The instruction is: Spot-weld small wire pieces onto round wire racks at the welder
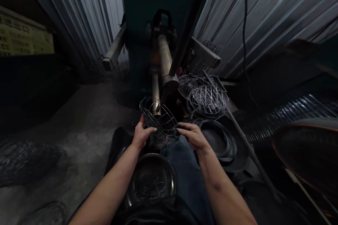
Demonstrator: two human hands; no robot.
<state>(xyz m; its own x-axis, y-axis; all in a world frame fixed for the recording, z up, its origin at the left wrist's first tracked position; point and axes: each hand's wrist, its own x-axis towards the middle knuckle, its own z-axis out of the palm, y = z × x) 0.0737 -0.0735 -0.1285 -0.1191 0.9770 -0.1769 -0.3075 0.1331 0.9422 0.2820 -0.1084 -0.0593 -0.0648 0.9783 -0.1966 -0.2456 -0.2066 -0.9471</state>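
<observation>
A round wire basket (149, 115) is tilted in front of me, around the tip of the lower metal rod (156, 93) of a machine. My left hand (142, 134) grips its left side, thumb over the wires and fingers mostly hidden behind. At the right rim, my right hand (194, 135) pinches the wire between thumb and fingers. Just above, a thick upper metal arm (166, 59) ends in a slanted tip close to the basket. Below my hands sits a shiny metal bowl (172, 168) with small metal pieces in it, too dim to name.
Wire racks (208, 100) are piled right of the machine, above a wire coil (229, 144). A long bar (244, 140) slants past them. A dark lever (190, 24) rises over the machine. Far right is a large round rim (274, 144); a yellow crate (26, 37) stands left.
</observation>
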